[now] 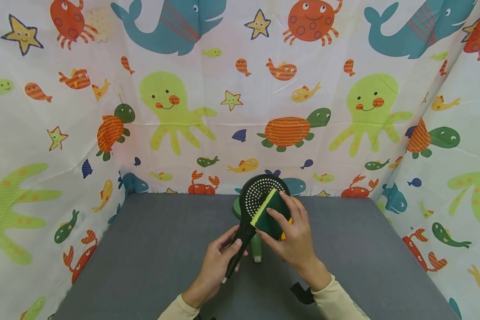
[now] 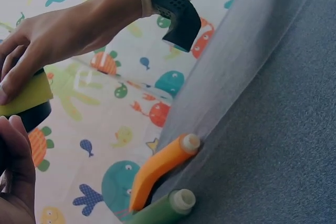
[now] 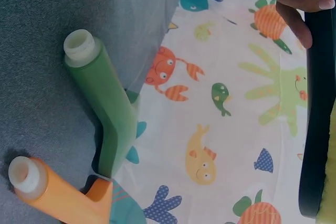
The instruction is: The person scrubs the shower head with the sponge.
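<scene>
My left hand (image 1: 218,262) grips the handle of a black shower head (image 1: 246,231), its round face of white nozzle dots tilted up toward the head camera. In my right hand (image 1: 298,238) is a sponge (image 1: 278,218) with a dark green side and a yellow side. Fingertips lie over the green side, and the yellow side is against the right part of the shower head's face, covering it. In the right wrist view, fingers (image 3: 299,3) of the left hand wrap the black handle, with the yellow sponge (image 3: 331,171) along the head's edge.
Behind the hands, a green shower head (image 1: 256,249) and an orange shower head (image 2: 165,163) lie on the grey table (image 1: 164,249), partly hidden in the head view. A curtain (image 1: 224,89) printed with sea animals stands around the table. A black mount (image 2: 178,17) sits at the right wrist.
</scene>
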`<state>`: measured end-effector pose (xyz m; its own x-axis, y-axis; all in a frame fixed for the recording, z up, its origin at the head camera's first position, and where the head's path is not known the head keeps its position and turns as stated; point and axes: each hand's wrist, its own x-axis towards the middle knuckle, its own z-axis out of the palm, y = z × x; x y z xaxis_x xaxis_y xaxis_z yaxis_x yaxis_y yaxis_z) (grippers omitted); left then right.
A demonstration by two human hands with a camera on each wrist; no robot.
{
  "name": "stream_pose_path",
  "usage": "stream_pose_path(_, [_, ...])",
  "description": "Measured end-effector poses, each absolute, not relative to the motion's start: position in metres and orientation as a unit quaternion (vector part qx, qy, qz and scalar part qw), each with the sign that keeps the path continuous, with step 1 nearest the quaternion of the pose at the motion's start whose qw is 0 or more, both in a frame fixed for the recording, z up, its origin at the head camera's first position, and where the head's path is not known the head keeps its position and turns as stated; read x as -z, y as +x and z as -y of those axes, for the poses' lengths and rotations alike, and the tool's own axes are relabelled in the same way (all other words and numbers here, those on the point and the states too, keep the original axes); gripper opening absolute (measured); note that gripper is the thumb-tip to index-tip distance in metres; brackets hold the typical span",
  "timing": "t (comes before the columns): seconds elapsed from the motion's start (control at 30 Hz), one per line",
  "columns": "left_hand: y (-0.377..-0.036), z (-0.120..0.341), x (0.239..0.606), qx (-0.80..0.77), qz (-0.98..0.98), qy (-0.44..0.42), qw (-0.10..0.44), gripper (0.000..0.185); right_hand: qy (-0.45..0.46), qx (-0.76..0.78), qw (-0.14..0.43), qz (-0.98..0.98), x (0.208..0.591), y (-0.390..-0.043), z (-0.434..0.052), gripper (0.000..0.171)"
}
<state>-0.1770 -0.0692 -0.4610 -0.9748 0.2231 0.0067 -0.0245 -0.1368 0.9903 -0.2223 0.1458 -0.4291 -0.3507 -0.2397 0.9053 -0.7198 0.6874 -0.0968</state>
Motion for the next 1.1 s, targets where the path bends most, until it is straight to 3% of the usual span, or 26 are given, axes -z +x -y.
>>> stream_pose_path(0.67, [-0.186,0.063,0.460,-0.794,-0.596,0.065,0.095,0.063,0.366,-0.260,0.451,0.771,0.441,-0.208,-0.120,0.048])
stream_pose_path(1.1, [-0.193,0.067,0.465,-0.814,-0.551,0.087,0.162,0.061,0.383,-0.242,0.419,0.787,0.443,-0.203,-0.124,0.048])
